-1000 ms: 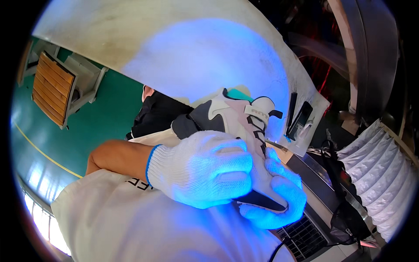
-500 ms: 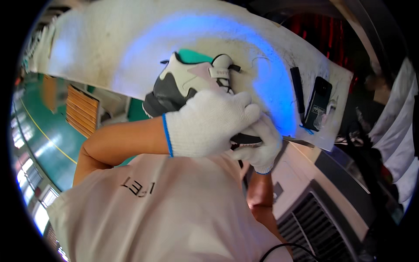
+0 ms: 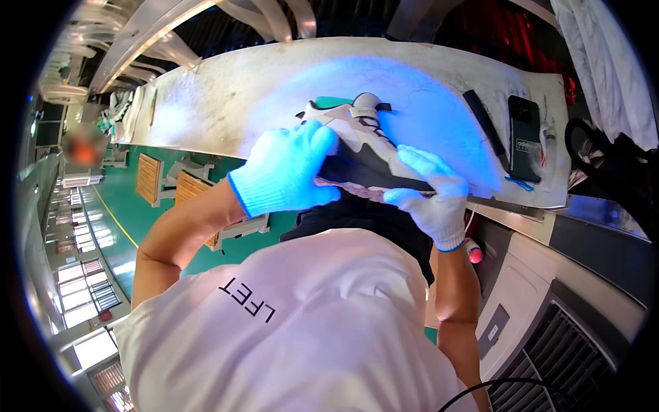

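Observation:
A sneaker (image 3: 374,165) in dark grey, white and pale pink lies tilted on its side between my hands at the table's near edge. Its pale sole edge faces me, and green shows at its collar opening. My left hand (image 3: 285,168), in a white knit glove with a blue cuff, grips the heel end. At the toe end my right hand (image 3: 436,192), gloved alike, has its thumb below and fingers above, closed around the shoe. Blue light falls on both gloves and the tabletop. My palms and the shoe's far side are hidden.
On the pale table (image 3: 213,103), a black phone (image 3: 524,137) and a dark bar-shaped thing (image 3: 486,130) lie at the right. Wooden-slatted stands (image 3: 149,180) are on the green floor at left. A vented machine (image 3: 549,343) stands at lower right. Metal frames rise behind the table.
My hands have moved apart; before, the left one crossed over near the right at the toe. The left now grips the heel end, and the shoe's dark side shows. The view has shifted.

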Motion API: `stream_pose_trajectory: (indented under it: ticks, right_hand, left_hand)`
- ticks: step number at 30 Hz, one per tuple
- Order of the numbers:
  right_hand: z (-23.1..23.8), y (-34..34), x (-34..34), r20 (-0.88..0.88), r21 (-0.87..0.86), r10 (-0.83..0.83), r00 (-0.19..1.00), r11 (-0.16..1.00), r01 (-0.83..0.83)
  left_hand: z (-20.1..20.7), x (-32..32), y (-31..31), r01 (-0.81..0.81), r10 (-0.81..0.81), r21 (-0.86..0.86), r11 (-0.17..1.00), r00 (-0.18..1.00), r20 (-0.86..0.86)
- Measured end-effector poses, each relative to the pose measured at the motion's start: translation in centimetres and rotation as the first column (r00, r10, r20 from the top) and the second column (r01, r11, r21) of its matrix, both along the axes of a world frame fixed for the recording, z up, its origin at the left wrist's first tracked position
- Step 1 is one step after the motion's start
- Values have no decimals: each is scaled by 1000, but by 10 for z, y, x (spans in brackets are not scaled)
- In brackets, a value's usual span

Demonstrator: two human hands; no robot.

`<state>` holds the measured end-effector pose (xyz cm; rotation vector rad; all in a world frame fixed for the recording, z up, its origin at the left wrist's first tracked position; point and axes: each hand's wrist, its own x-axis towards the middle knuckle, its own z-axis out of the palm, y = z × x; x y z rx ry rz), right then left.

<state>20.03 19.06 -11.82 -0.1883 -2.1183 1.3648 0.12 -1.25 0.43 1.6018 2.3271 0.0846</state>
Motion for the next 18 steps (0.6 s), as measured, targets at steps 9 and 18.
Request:
stream_pose_trajectory:
  ticks: [9, 18]
  right_hand:
    - [10, -5, 4, 117, -70, 5, 993, 998, 3]
    - [19, -3, 6, 175, -94, 51, 983, 995, -35]
  left_hand:
    - [-14, 20, -24, -170, 177, 154, 973, 983, -37]
    - [-38, 17, -6, 60, -29, 434, 899, 997, -76]
